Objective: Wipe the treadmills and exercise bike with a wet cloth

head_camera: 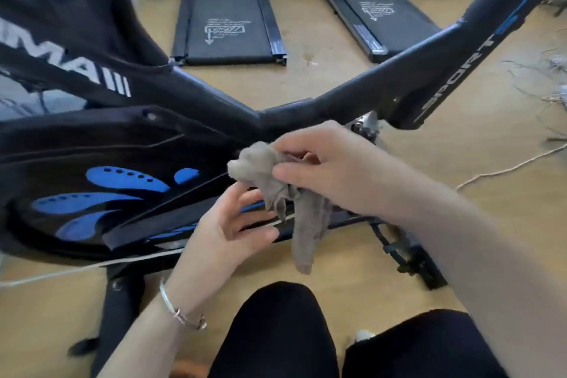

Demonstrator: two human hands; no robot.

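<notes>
My right hand (pixel 331 169) pinches the bunched grey cloth (pixel 276 193) in front of the exercise bike (pixel 129 163), its tail hanging loose. My left hand (pixel 227 230) is open just beside it, fingertips near the fabric. I judge I should refold it to a clean face before wiping the frame. Two treadmills (pixel 227 15) lie well beyond. No containers show.

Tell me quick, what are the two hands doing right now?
Left hand: open, fingers loosely spread just under the crumpled grey-brown wet cloth, holding nothing.
Right hand: closed on that cloth, pinching its bunched top; the rest hangs down.
</notes>
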